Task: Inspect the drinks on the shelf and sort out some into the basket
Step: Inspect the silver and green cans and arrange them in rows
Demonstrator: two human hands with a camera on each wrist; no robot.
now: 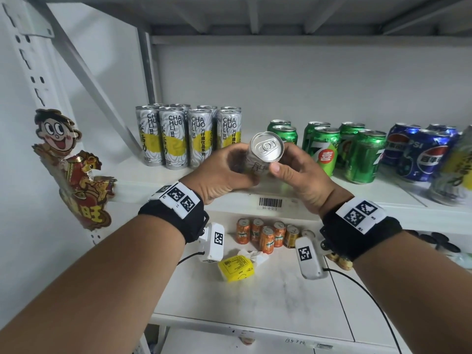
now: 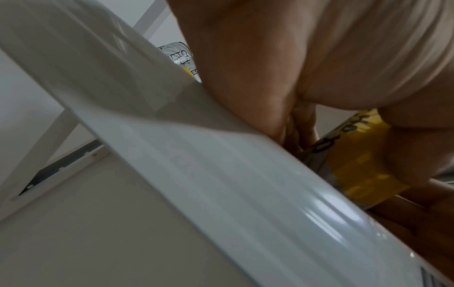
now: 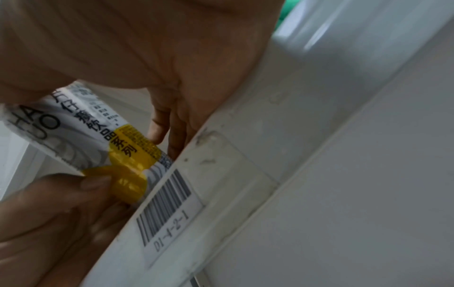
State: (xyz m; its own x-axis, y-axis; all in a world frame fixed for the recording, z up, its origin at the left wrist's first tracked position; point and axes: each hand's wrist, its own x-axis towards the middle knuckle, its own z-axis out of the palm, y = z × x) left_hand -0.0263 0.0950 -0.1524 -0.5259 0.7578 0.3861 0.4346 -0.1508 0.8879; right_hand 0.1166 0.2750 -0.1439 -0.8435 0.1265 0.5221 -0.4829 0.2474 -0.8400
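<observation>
Holding one can at frame centre

We grip a slim silver-and-yellow can with both hands: left hand wrapped round its body, right hand pinching near the top, above the shelf edge, its lid tilted toward us.

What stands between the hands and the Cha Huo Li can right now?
Nothing. Both the left hand and the right hand already grip the Cha Huo Li can, tilted top-toward-camera above the shelf edge. No basket shows, so that path cannot be judged.
</observation>
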